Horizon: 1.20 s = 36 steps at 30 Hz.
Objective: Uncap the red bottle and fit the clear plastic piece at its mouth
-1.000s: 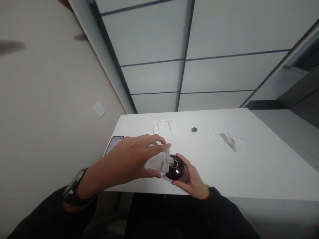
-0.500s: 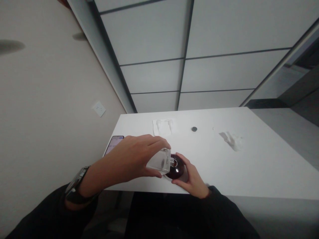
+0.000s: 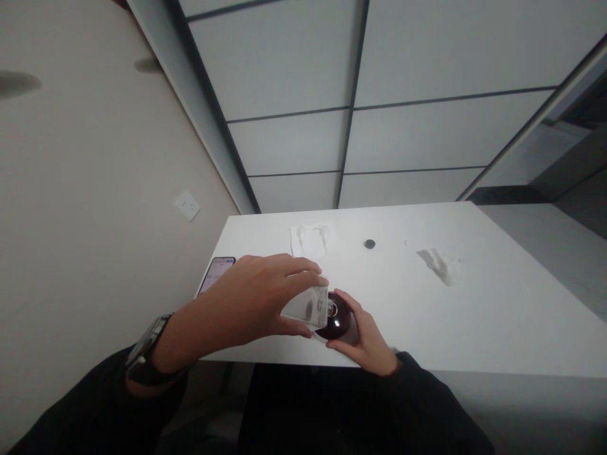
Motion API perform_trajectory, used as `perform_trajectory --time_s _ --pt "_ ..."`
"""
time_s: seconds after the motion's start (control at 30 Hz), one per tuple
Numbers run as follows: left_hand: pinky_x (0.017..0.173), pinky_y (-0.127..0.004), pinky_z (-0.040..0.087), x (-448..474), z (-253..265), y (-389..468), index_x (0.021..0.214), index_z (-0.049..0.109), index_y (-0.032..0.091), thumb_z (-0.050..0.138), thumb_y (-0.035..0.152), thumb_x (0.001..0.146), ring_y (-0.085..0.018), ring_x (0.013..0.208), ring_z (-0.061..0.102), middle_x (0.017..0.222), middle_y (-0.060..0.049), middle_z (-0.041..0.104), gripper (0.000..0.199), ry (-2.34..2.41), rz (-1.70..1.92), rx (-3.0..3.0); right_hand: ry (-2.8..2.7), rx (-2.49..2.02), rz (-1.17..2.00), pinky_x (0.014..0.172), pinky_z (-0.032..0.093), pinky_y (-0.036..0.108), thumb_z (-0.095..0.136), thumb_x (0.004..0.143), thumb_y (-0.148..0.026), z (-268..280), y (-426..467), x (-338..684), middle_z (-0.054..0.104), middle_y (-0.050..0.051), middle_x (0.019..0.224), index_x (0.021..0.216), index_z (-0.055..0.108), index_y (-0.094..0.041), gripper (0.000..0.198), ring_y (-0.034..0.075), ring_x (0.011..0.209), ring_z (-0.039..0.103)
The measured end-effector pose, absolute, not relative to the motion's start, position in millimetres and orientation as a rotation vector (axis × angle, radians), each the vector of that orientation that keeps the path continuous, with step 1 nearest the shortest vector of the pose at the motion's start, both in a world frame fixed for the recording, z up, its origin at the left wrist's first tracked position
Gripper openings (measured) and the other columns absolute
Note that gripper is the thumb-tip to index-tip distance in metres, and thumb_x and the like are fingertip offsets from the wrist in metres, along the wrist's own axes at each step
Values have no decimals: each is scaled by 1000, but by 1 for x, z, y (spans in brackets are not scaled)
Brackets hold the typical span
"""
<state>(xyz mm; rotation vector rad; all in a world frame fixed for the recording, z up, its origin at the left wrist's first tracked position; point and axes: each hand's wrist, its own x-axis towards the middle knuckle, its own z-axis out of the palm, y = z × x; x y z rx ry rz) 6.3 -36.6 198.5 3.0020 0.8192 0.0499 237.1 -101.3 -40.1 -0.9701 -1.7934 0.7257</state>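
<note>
My left hand (image 3: pixel 270 294) is closed around a clear, square-sided bottle (image 3: pixel 310 306), tilted so its neck points right. That neck meets the round opening of a dark brown bottle (image 3: pixel 334 323), seen from above. Fingers and thumb of my right hand (image 3: pixel 370 341) grip the brown bottle from its right side, near the table's front edge. The clear bottle's left part is hidden by my left hand, and I cannot make out how much liquid is inside it.
A phone (image 3: pixel 217 272) lies at the left end of the white table (image 3: pixel 497 316). Farther back are a white sheet with two pale strips (image 3: pixel 310 241) and a small dark cap (image 3: pixel 370 244). A crumpled tissue (image 3: pixel 444 268) sits to the right.
The clear bottle has tipped a little further over the brown bottle's mouth, moving slightly right with my left hand. My right hand and the brown bottle stay about where they were.
</note>
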Motion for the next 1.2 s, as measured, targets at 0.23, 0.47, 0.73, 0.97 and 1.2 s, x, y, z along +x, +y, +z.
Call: perform_trajectory --time_s 0.23,0.47,0.73,0.97,1.2 --pt "80 -33 62 8 198 -38 128 70 26 93 49 82 -27 113 78 134 -4 77 56 808 99 3049 -1782 -971 746 117 53 55 80 93 -53 -38 -102 237 62 17 156 164 37 -28 87 37 142 62" --pt "78 -33 61 13 206 -42 126 72 26 92 48 82 -27 111 77 133 -4 77 53 817 43 3073 -1775 -984 769 119 51 56 83 91 -48 -41 -102 239 60 16 157 166 36 -28 91 38 143 61" --pt "77 -38 63 17 208 -45 127 72 26 91 47 84 -28 109 78 132 -5 78 52 795 31 3106 -1778 -991 756 118 52 58 83 90 -50 -41 -103 238 61 17 157 165 37 -27 92 40 143 61" --pt "78 -37 63 20 213 -46 128 72 26 92 47 83 -28 109 78 132 -4 77 53 805 -45 3098 -1770 -979 755 118 52 58 83 90 -50 -43 -103 238 60 16 158 165 36 -29 91 38 143 61" --pt "76 -36 62 24 214 -46 127 73 26 90 47 85 -27 105 78 130 -5 78 50 814 -90 3098 -1768 -1006 783 119 51 58 85 88 -48 -40 -103 239 59 17 158 165 37 -27 93 39 144 59"
